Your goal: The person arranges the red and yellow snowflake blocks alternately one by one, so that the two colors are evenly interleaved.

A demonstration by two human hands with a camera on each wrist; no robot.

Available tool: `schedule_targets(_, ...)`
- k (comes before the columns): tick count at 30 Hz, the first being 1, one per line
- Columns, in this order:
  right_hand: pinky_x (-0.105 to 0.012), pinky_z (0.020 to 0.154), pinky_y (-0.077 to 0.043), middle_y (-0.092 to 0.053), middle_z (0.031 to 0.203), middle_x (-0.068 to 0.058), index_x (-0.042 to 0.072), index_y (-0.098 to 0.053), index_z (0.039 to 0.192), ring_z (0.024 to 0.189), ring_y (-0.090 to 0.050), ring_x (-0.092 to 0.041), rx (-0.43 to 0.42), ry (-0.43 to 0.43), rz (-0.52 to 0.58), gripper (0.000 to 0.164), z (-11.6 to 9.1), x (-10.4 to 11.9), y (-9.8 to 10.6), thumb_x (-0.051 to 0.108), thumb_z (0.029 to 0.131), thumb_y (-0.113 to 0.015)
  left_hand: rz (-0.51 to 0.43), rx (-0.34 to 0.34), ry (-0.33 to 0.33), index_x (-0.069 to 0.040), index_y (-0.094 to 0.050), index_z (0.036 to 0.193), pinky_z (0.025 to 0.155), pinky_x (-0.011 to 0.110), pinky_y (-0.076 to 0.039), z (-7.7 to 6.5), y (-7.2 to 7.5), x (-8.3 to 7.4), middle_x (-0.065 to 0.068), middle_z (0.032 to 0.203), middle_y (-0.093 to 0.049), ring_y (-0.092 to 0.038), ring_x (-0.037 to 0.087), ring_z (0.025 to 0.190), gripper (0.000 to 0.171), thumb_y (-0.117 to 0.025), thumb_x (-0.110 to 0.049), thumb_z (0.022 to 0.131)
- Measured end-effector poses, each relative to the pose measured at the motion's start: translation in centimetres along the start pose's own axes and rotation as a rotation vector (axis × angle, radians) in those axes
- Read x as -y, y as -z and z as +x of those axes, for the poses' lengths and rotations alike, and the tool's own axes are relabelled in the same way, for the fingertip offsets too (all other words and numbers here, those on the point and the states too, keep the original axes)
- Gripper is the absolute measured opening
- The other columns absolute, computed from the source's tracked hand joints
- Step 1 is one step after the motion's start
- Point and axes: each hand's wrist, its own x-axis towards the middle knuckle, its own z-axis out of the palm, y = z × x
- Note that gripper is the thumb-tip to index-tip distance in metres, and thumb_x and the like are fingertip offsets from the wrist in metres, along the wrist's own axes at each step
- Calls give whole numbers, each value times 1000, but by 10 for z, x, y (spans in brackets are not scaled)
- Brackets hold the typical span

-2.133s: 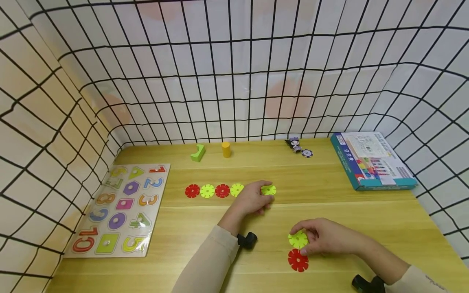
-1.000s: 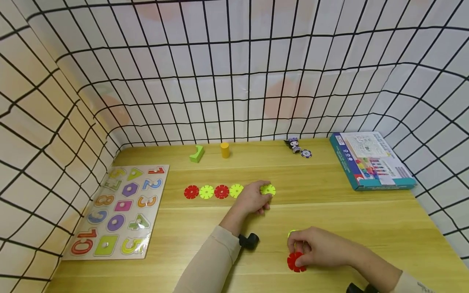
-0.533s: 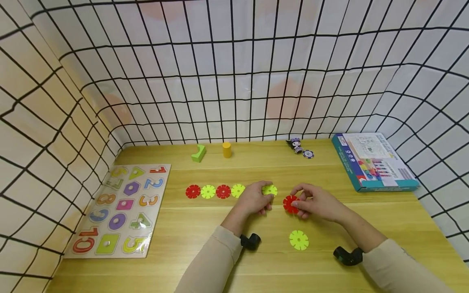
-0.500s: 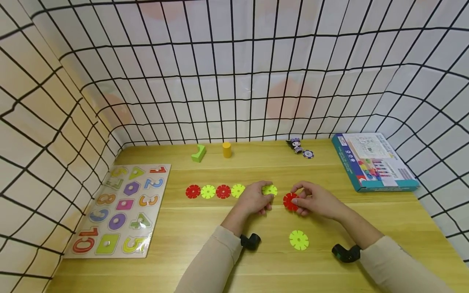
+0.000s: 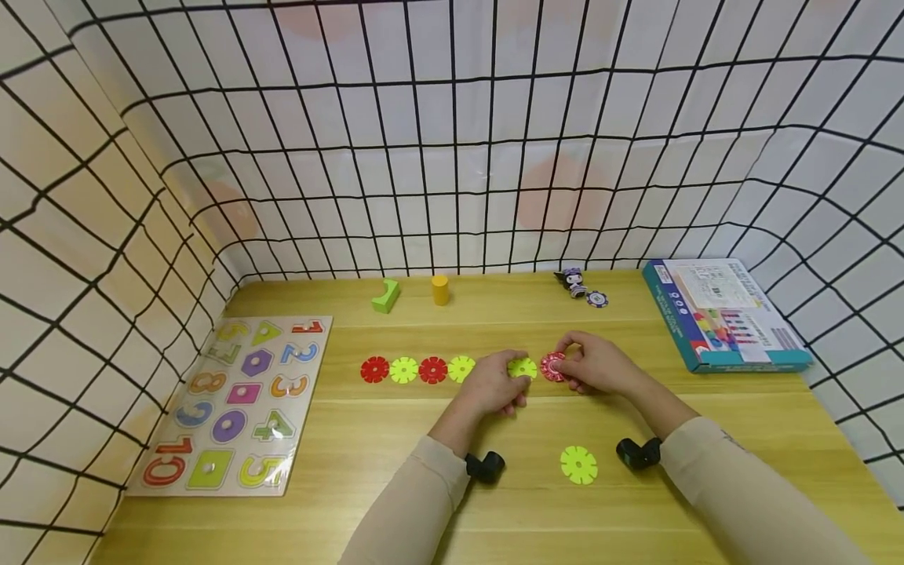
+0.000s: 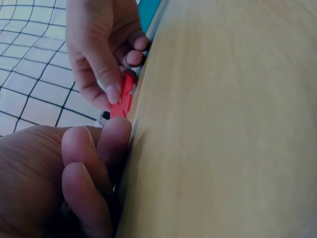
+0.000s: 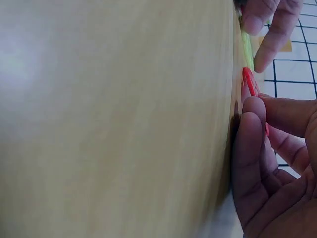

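A row of flat, notched plastic snowflake discs lies across the table, with a red disc at its left end, then a yellow-green one, and so on in alternating colours. My left hand covers part of the row. Its thumb and index finger hold the yellow-green disc at the edges. Just right of that, my right hand pinches a red snowflake disc. The right wrist view shows this red disc slightly tilted, close beside the yellow-green disc.
Nearer the front lies a loose yellow-green disc. A number-and-shape puzzle board is at the left. Along the back are a green block, an orange cylinder, a small figurine and a chip. A box sits at right.
My right hand has picked up the red disc from the front right and carried it up to the row's right end, leaving the loose yellow-green disc behind. My left hand has stayed put.
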Motion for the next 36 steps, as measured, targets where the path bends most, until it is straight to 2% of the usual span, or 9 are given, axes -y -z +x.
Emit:
schedule_targets(10, -31, 45, -46, -56, 56, -5, 12, -54, 98, 45, -53, -18, 11, 31, -130, 21, -1, 4, 2, 25, 86, -66, 21, 2, -10, -25, -49, 133, 39, 30, -48, 4, -3, 0, 3, 54, -62, -55, 17, 38, 45, -61, -22, 90)
schedule_targets(13, -31, 44, -46, -57, 58, -6, 11, -55, 101, 46, -54, -18, 22, 43, -104, 23, -2, 2, 3, 27, 88, -64, 18, 3, -5, -25, -50, 133, 38, 30, -48, 4, -4, 0, 4, 55, -62, -55, 17, 38, 45, -62, -22, 90)
schedule_targets(20, -32, 47, -49, -57, 66, -10, 10, -53, 113, 52, -57, -21, 41, 66, 52, 34, -10, -11, 8, 33, 89, -61, -9, 8, -11, -24, -48, 134, 39, 31, -49, 3, -3, 0, 5, 56, -62, -55, 17, 39, 47, -62, -22, 90)
schedule_targets(24, -31, 47, -47, -58, 67, -10, 12, -54, 115, 53, -56, -22, 70, 101, 38, 36, -26, -20, 6, 34, 88, -63, 7, 11, -32, -25, -46, 136, 40, 32, -49, 1, -5, -1, 5, 57, -62, -56, 19, 40, 50, -62, -23, 89)
schedule_targets(28, -28, 48, -44, -58, 69, -6, 15, -57, 111, 56, -54, -20, 83, 128, -19, 34, -49, -25, 2, 35, 86, -65, 14, 52, -50, -28, -45, 136, 41, 32, -50, 1, -11, -7, 5, 58, -63, -56, 20, 40, 51, -63, -25, 88)
schedule_targets(31, -26, 50, -43, -56, 73, -3, 15, -58, 110, 58, -52, -16, 119, 161, -50, 34, -67, -25, -1, 35, 84, -67, -20, 80, -57, -27, -46, 135, 43, 32, -51, 3, -17, -13, 6, 60, -63, -57, 21, 42, 50, -63, -24, 88)
schedule_targets(36, -24, 52, -44, -56, 77, -1, 17, -60, 110, 60, -51, -12, 212, 219, -56, 34, -96, -25, -9, 33, 82, -69, -109, 91, -78, -19, -48, 134, 44, 33, -52, 9, -31, -21, 9, 61, -62, -59, 22, 45, 48, -63, -17, 88)
